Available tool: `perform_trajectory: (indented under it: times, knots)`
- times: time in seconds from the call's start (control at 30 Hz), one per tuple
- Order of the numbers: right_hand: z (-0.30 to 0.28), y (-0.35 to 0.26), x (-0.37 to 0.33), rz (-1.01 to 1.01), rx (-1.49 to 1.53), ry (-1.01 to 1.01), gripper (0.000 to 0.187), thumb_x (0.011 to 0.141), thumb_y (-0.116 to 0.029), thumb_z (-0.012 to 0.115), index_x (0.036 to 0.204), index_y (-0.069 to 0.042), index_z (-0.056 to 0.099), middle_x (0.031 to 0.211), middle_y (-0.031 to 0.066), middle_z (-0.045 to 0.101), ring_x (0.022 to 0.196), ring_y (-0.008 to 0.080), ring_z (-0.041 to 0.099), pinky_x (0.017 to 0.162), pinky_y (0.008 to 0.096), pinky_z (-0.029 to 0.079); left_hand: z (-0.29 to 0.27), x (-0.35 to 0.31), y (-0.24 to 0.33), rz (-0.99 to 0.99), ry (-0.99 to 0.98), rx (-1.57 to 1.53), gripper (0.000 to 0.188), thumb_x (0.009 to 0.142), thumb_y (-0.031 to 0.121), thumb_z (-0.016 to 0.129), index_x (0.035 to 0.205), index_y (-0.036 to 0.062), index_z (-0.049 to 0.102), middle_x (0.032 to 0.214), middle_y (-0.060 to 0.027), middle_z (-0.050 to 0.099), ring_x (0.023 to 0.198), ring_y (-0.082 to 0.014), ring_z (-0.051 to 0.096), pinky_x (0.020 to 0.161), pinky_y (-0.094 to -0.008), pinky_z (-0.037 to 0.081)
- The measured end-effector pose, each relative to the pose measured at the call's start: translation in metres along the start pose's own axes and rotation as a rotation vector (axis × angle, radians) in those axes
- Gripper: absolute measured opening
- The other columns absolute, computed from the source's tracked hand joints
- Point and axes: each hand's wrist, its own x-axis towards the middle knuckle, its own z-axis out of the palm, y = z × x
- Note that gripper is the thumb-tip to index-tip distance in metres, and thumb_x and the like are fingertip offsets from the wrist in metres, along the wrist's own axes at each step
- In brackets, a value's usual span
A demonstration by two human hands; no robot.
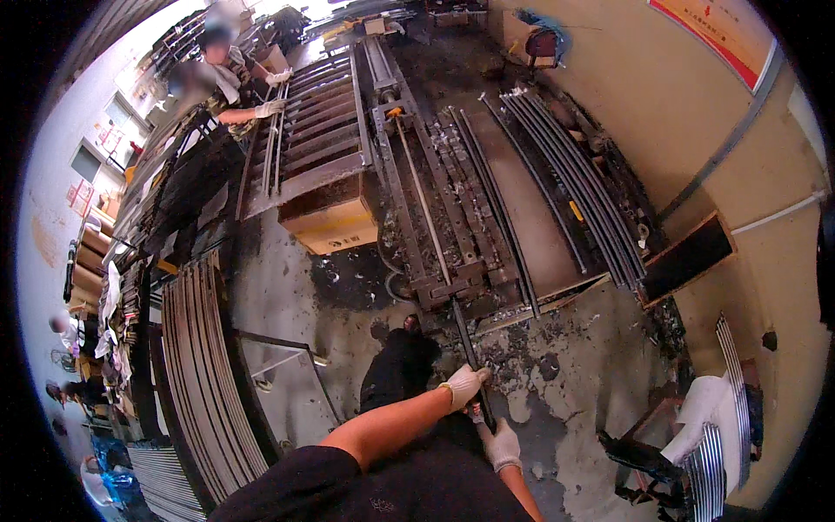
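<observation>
Left hand (464,384), gloved, wrapped around a long dark metal bar (470,348). Right hand (502,445), gloved, grips the same bar just below the left. Bar runs up from both hands onto the machine bed (452,283) ahead.

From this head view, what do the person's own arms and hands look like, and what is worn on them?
Both hands wear whitish knit work gloves with ribbed cuffs: the left hand and the right hand. The forearms are bare beyond the cuffs. A short dark sleeve covers the left upper arm.
</observation>
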Motion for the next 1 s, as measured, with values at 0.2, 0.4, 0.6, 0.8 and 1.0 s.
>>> perform_trajectory:
  times: [0.2,0.4,0.6,0.8,1.0]
  knots:
    - [0.007,-0.014,0.032,0.0,0.026,0.041,0.063,0.099,-0.054,0.071,0.137,-0.004,0.071,0.123,0.0307,0.077,0.122,0.051,0.071,0.101,0.0523,0.055,-0.024,0.027,0.002,0.128,-0.277,0.392,0.058,0.112,0.045,0.063,0.147,-0.0013,0.063,0.13,-0.0172,0.073,0.117,-0.0338,0.071,0.097,-0.0453,0.056]
    - [0.024,-0.014,0.038,0.075,0.024,0.083,0.055,0.096,-0.05,0.076,0.13,-0.006,0.076,0.122,0.0293,0.078,0.121,0.0501,0.071,0.101,0.0535,0.056,-0.06,0.094,-0.015,-0.03,-0.264,-0.369,0.046,0.111,0.044,0.068,0.132,0.0039,0.071,0.118,-0.0109,0.073,0.104,-0.0269,0.071,0.09,-0.0476,0.057]
    - [0.027,-0.005,0.01,0.3,-0.047,-0.02,0.056,0.099,-0.06,0.072,0.126,-0.011,0.078,0.105,0.0238,0.081,0.106,0.0477,0.076,0.093,0.0573,0.059,-0.095,0.086,0.049,-0.162,-0.322,-0.84,0.04,0.113,0.031,0.07,0.142,0.0043,0.068,0.129,-0.0095,0.075,0.12,-0.0288,0.072,0.106,-0.0462,0.059]
    - [0.052,0.197,-0.176,0.298,-0.298,0.254,0.046,0.107,-0.052,0.066,0.088,-0.01,0.072,0.08,0.0191,0.074,0.075,0.0449,0.072,0.068,0.0584,0.056,-0.122,0.059,0.097,-0.072,-0.298,-0.712,0.027,0.108,0.034,0.077,0.12,0.0113,0.069,0.112,-0.0037,0.072,0.096,-0.0203,0.073,0.082,-0.0356,0.06]
    - [0.014,0.235,-0.251,0.364,-0.475,0.261,0.039,0.106,-0.043,0.067,0.086,-0.01,0.072,0.082,0.018,0.074,0.078,0.0453,0.071,0.07,0.0605,0.055,-0.129,0.065,0.097,-0.092,-0.27,-0.394,0.026,0.111,0.029,0.074,0.123,0.008,0.067,0.104,-0.001,0.072,0.091,-0.016,0.074,0.077,-0.0361,0.062]
